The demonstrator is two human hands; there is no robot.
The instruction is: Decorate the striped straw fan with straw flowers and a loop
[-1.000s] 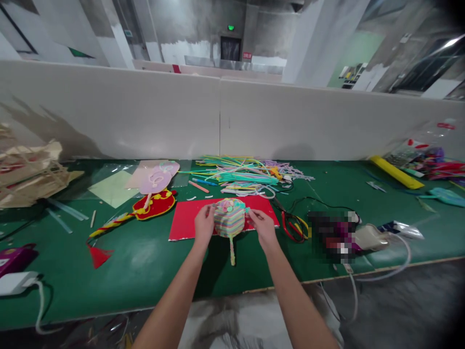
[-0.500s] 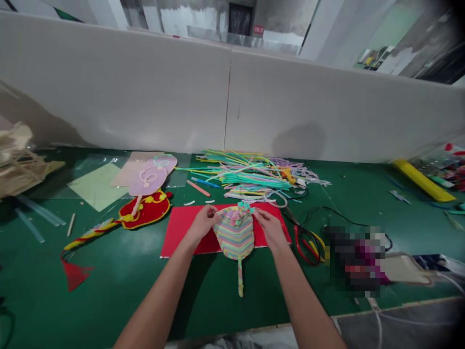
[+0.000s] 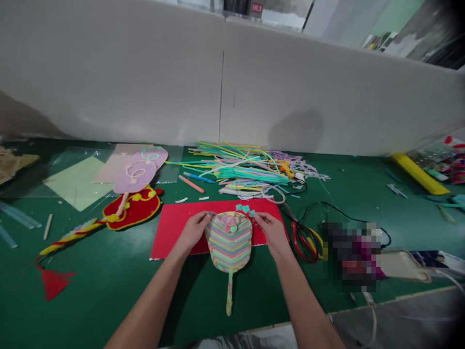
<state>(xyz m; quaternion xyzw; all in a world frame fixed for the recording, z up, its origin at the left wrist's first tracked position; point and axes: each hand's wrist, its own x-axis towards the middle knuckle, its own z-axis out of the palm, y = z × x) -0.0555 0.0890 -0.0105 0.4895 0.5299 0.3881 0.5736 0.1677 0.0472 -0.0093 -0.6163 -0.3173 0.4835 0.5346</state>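
A hand fan made of pastel chevron-striped pipe cleaners is held in front of me, its handle pointing down toward me. Pink, purple and green curls sit near its top. My left hand pinches the fan's upper left edge. Between the fingertips of my right hand is the right end of a short row of teal pipe-cleaner flowers. These flowers show just beyond the fan's upper right edge, over a red board.
Loose pipe cleaners are heaped behind the board, with an orange glue gun. Red-handled pliers and cables lie right. A red-and-yellow fan and a purple fan overlap at left. A pale wall panel borders the table's back.
The teal flower row has come away from the fan's top edge with my right hand, and a gap shows between them. The view has tilted down and shifted slightly right.
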